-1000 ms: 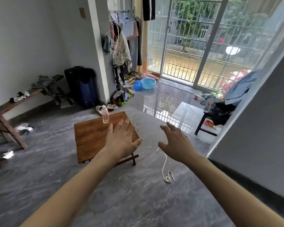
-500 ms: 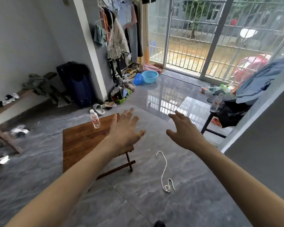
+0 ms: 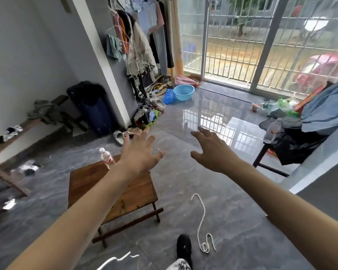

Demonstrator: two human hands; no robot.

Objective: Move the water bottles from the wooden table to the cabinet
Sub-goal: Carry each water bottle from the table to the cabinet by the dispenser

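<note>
Reaching out above the table (image 3: 113, 190), the left hand (image 3: 140, 154) and right hand (image 3: 213, 152) spread their fingers wide and hold nothing, while the bottle (image 3: 106, 158) stands at the table's far edge, its base hidden behind the left forearm.

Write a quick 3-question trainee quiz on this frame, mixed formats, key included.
1. True or false: the left hand grips the water bottle on the wooden table.
2. Multiple choice: where on the wooden table does that bottle stand? A) near its far edge B) at its centre C) at its near edge
3. Short answer: what lies on the floor under the right hand, right of the table?

Key
1. False: both hands are open with spread fingers and hold nothing.
2. A.
3. A white rope. A second bottle stands at the right, on the dark stand.
</note>
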